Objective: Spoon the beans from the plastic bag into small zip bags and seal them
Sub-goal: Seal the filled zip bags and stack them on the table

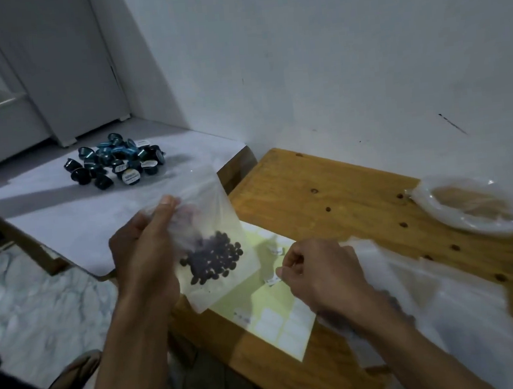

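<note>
- The two bare forearms came up from the bottom edge of the view, nearest the camera, and reached over the near edge of the wooden worktop (325, 185).
- The left hand (144, 253) gripped a small zip bag (211, 229) by its left side, thumb pointing up along the plastic and fingers curled behind it, holding it upright above the worktop's near-left corner.
- A clump of dark beans (212, 258) sat in the lower part of that zip bag, just right of the left hand's knuckles and apart from the right hand.
- The right hand (321, 271) hovered low over a pale yellow sheet of white labels (278, 319), its fingers curled in and the fingertips pinched together at a small white label (272, 281); the blur left it unclear whether the label was lifted off the sheet.
- The label sheet lay flat on the worktop, under the zip bag's lower corner and between the two hands.
- Clear plastic (464, 315), crumpled and blurred, lay on the worktop under and to the right of the right forearm.
- A larger plastic bag (467, 207) with its mouth rolled open sat at the worktop's far right, well apart from both hands; its contents looked tan.
- A heap of dark and teal capsules (116, 164) lay on a grey surface (64, 211) to the left, beyond the left hand.
</note>
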A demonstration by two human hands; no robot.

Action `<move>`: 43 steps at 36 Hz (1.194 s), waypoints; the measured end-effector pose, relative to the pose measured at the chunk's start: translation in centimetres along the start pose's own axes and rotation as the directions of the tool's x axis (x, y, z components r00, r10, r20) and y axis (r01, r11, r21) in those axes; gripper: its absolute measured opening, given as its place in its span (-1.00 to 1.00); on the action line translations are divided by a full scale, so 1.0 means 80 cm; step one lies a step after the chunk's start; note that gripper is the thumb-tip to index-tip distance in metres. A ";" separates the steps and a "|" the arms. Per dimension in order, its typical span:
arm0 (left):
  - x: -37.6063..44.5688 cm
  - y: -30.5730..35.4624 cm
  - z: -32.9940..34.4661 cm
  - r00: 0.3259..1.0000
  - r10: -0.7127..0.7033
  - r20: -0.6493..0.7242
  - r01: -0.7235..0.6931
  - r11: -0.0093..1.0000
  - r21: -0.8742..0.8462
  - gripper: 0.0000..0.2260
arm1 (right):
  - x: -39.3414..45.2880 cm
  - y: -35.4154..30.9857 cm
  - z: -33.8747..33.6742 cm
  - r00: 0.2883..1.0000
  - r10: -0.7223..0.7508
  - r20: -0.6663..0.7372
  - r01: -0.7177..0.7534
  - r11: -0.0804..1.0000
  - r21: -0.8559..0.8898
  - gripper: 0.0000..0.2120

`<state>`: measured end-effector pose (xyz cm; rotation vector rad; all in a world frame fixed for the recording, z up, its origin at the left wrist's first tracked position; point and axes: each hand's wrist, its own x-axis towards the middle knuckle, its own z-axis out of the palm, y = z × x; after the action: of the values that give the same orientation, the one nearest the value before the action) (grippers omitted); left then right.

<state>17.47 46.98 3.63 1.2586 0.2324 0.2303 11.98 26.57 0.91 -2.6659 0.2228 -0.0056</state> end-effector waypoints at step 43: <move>-0.071 0.011 0.105 0.932 -0.137 0.336 0.134 0.990 0.031 -0.78 | 0.005 -0.027 -0.081 0.884 -0.011 -0.466 0.208 0.905 0.372 -0.89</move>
<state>14.47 37.93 7.21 1.2622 0.0234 -0.1072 12.48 25.48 7.64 -2.2074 0.1874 -0.6527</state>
